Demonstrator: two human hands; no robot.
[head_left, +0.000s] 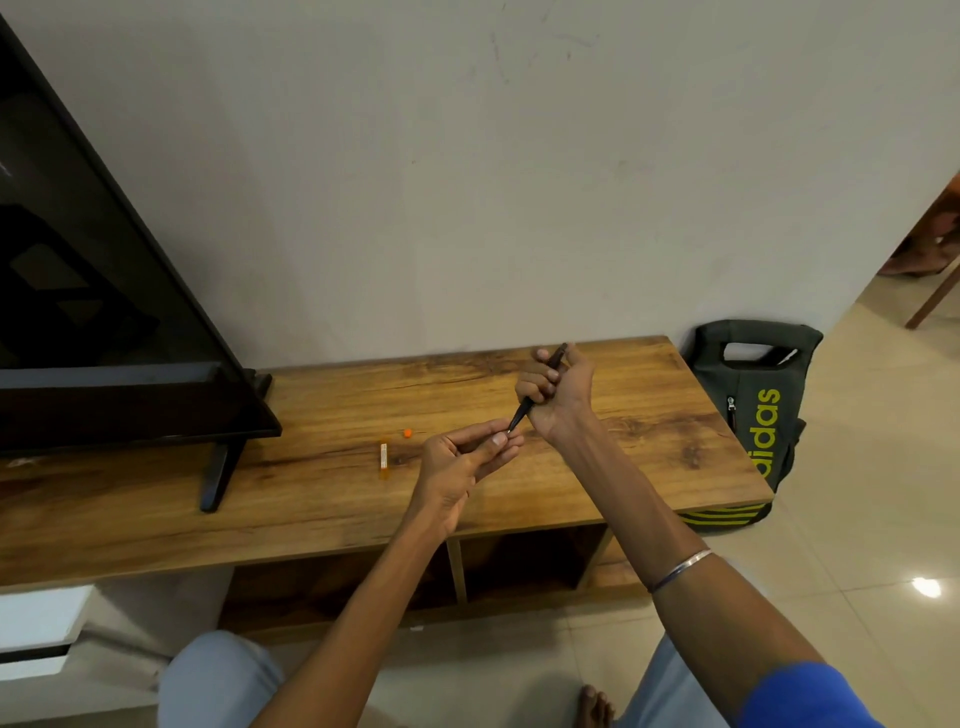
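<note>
Knees (218, 675) sit nearest me, below the stand (311, 499). Just left of my grip lie an orange tube (384, 457) and cap (407, 432), with a TV (104, 312) further left and a bag (753, 405) to the right. Over the stand, my right hand (558, 389) fists a dark pen (521, 414), and my left hand (457, 462) pinches its tip.

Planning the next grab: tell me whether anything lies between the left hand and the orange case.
Nothing visible does. Only bare tabletop separates the left hand from the orange case; the orange cap sits farther back, off that line.
</note>
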